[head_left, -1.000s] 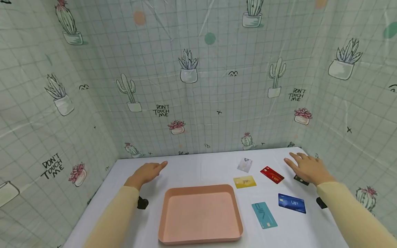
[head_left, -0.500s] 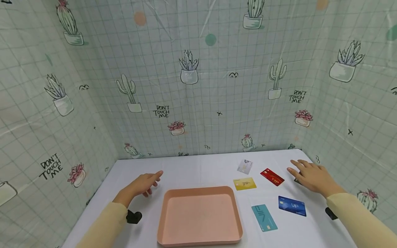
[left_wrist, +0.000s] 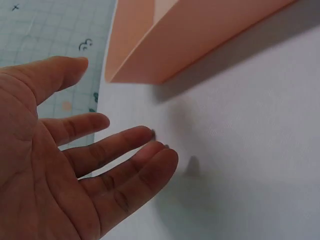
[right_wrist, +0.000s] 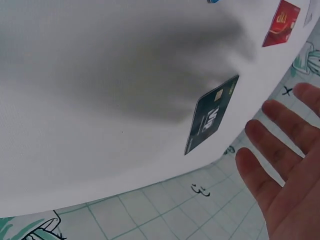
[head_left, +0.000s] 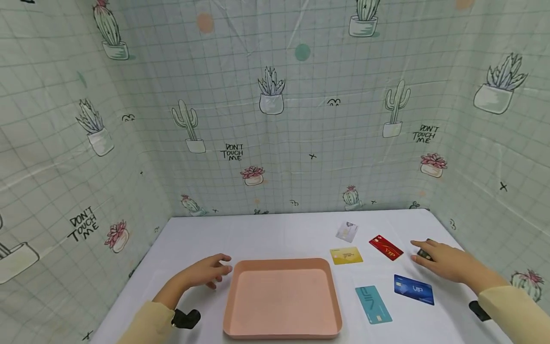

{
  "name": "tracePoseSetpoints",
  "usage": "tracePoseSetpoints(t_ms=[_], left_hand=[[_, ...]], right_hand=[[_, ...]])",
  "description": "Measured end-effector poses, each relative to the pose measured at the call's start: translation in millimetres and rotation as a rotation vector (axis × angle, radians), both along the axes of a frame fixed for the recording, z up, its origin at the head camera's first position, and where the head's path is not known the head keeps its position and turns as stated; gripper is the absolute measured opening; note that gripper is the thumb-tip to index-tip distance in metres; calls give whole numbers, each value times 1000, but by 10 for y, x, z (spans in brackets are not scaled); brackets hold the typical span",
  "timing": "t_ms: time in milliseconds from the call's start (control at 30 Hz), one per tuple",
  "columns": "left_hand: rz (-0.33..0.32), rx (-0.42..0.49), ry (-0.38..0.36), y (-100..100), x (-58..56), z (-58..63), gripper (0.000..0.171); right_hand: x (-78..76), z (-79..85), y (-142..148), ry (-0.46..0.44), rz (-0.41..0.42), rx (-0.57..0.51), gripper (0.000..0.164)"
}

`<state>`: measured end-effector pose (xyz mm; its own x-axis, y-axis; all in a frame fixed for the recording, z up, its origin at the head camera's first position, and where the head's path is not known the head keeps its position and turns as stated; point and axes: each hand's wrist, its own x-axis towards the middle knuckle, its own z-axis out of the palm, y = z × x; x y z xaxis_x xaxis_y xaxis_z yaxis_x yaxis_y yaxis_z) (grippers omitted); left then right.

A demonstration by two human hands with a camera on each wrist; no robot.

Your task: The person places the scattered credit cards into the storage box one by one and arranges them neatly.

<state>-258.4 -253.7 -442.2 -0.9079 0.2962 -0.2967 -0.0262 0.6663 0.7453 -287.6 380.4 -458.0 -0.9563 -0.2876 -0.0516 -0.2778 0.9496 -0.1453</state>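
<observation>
My left hand [head_left: 202,274] hovers just left of the pink tray [head_left: 282,332], fingers spread and relaxed with nothing in them. In the left wrist view its palm faces the tray's outer wall [left_wrist: 200,45]. Over at the right, my right hand [head_left: 447,260] hangs above a black card [right_wrist: 212,115] lying flat on the table. Its fingers [right_wrist: 272,137] are extended and apart from the card, which the hand partly covers in the head view. Left of that hand lies a red card [head_left: 386,247], and nearer me a blue card [head_left: 414,289].
More cards lie on the white table [head_left: 206,234] right of the tray: a teal card [head_left: 373,304], a yellow card [head_left: 346,255] and a pale whitish card [head_left: 346,231]. A cactus-print cloth [head_left: 283,138] walls the table at the back and sides.
The left hand has come down and nearer me, now beside the tray's rim. The right hand has drawn back toward me and to the right. The view has shifted slightly; the cards stay put.
</observation>
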Motion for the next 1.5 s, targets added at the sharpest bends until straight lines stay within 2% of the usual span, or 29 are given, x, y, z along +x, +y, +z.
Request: tracePoseSetpoints(t_ms=[200, 367, 567, 767, 1000, 1300, 1500], left_hand=[[62, 8, -3, 78, 76, -41, 55], [107, 73, -30, 130, 138, -55, 53], [119, 96, -10, 175, 264, -67, 53], [101, 169, -4, 187, 389, -147, 58], [147, 240, -43, 207, 489, -230, 64], [192, 267, -70, 234, 628, -286, 71], [190, 276, -59, 249, 647, -309, 72]], right_hand=[[67, -6, -49, -77, 41, 6, 58], [135, -54, -137, -94, 37, 25, 57], [213, -120, -203, -131, 32, 12, 49], [251, -183, -216, -121, 39, 8, 47], [286, -233, -225, -108, 13, 9, 56], [288, -232, -287, -107, 34, -9, 44], [289, -207, -274, -114, 26, -13, 51]])
